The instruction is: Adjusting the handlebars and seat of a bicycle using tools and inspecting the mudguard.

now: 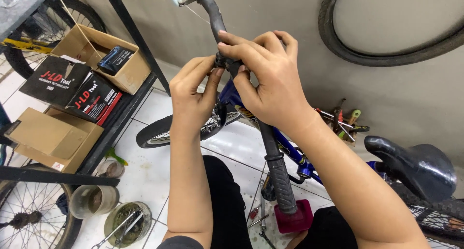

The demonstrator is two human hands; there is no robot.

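While pinching a small black clamp on the handlebar at scene centre, left hand and right hand both closed on it. Probably stiff, fiddly metal. Best held by its edges, near rubber sleeve.

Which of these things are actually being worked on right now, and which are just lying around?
In hand:
left hand and right hand, both on the small black clamp
black handlebar of the blue bicycle

Lying about:
cardboard boxes on the shelf
loose tyre on the wall
tools by the wall
pots on the floor
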